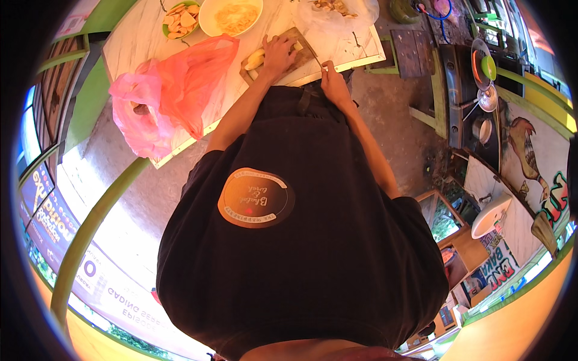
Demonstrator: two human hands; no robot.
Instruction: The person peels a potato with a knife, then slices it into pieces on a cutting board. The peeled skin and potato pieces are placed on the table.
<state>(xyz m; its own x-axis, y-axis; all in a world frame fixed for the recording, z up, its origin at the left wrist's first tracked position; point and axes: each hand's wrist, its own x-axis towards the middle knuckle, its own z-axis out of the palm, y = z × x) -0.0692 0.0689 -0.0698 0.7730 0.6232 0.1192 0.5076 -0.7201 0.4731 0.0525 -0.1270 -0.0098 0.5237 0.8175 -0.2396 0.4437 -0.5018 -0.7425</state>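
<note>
On a wooden cutting board [309,55], my left hand [279,53] lies palm down with its fingers spread. A small pale yellow piece [298,46] is by its fingertips; the palm hides whatever is beneath. Larger pale yellow peeled pieces [256,59], some kind of root or tuber, sit on the board left of this hand. My right hand [333,81] is closed round the handle of a knife [318,61] at the table's near edge. The thin blade points away from me along the board's right edge.
A green bowl of pale slices [181,21], a white bowl of yellow shreds [235,19] and a clear plastic bag with peelings [334,9] stand farther back on the marble-patterned table [280,11]. Red and pink plastic bags [180,85] cover its left side. A stove [456,99] is at right.
</note>
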